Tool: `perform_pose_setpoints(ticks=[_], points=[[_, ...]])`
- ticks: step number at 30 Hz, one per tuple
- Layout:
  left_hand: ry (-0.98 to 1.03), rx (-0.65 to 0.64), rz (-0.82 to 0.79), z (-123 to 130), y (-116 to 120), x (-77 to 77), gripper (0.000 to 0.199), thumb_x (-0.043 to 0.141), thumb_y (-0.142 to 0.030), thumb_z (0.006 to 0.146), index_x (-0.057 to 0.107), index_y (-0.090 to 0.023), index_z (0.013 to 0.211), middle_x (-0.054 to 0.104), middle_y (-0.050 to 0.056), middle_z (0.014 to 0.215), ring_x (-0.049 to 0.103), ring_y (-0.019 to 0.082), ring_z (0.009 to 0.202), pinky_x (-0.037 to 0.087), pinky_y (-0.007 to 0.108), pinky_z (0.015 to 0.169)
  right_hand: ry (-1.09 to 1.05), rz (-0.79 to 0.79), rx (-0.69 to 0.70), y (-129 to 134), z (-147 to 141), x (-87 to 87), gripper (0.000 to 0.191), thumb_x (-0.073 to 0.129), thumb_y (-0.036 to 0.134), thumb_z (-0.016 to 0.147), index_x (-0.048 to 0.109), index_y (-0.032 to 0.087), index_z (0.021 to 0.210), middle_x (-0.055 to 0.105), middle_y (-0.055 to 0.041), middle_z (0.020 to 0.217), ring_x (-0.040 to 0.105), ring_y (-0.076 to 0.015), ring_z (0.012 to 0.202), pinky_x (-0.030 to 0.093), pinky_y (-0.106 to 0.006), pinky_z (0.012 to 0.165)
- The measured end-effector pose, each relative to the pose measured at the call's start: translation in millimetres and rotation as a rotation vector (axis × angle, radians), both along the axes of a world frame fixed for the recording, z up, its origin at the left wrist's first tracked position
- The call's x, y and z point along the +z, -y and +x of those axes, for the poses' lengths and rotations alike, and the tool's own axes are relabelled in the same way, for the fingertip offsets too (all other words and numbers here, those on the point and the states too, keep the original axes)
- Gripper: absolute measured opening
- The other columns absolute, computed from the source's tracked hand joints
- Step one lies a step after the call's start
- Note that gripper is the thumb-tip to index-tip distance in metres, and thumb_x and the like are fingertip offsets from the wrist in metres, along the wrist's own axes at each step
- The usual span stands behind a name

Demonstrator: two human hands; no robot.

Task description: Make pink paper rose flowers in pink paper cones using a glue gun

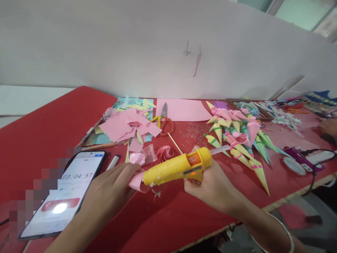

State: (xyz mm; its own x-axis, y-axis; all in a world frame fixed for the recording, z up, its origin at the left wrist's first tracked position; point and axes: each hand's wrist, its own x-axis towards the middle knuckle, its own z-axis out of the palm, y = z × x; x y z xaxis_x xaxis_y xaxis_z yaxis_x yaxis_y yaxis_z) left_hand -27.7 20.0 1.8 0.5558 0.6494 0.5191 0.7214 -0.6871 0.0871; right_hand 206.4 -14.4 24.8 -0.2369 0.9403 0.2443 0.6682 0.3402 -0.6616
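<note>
My right hand is closed round the handle of a yellow hot glue gun, which has a clear glue stick poking out of its back end. In my left hand is a curled strip of pink paper, held between the fingers. The gun's nozzle points left and meets this paper; its very tip is hidden there. Just behind the gun lie a coiled pink paper strip, a small plastic bag and a thin wooden stick.
Left of my left hand lies a phone showing a timer, beside a white marker. Pink paper scraps, scissors and a pink sheet sit farther back. Several decorated paper cones are heaped right, near a purple power strip.
</note>
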Motion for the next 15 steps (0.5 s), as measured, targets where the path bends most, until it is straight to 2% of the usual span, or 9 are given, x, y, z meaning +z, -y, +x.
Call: perform_pose_setpoints(ticks=[4, 8, 15], points=[[0.041, 0.025, -0.076, -3, -1, -3.1, 0.016, 0.037, -0.019, 0.083, 0.050, -0.028, 0.088, 0.069, 0.000, 0.071, 0.061, 0.019, 0.055, 0.040, 0.027, 0.047, 0.041, -0.017, 0.031, 0, 1, 3.3, 0.015, 0.043, 0.012, 0.067, 0.053, 0.020, 0.074, 0.053, -0.0004, 0.068, 0.046, -0.0125, 0.056, 0.042, -0.026, 0.053], [0.075, 0.061, -0.111, -6, -1, -5.2, 0.018, 0.038, -0.019, 0.080, 0.052, -0.028, 0.087, 0.066, -0.001, 0.063, 0.059, 0.018, 0.049, 0.038, 0.026, 0.044, 0.128, 0.013, 0.034, 0, 4, 2.6, 0.013, 0.042, 0.011, 0.066, 0.051, 0.019, 0.070, 0.056, -0.0045, 0.080, 0.051, -0.0143, 0.064, 0.046, -0.028, 0.062], [0.120, 0.123, -0.178, -3, 2, -0.8, 0.016, 0.037, -0.025, 0.079, 0.052, -0.030, 0.080, 0.059, -0.003, 0.055, 0.054, 0.018, 0.045, 0.036, 0.026, 0.043, 0.272, 0.062, -0.036, 2, 11, 3.8, 0.021, 0.044, 0.014, 0.069, 0.058, 0.017, 0.085, 0.056, -0.0090, 0.092, 0.056, -0.0206, 0.076, 0.049, -0.033, 0.068]])
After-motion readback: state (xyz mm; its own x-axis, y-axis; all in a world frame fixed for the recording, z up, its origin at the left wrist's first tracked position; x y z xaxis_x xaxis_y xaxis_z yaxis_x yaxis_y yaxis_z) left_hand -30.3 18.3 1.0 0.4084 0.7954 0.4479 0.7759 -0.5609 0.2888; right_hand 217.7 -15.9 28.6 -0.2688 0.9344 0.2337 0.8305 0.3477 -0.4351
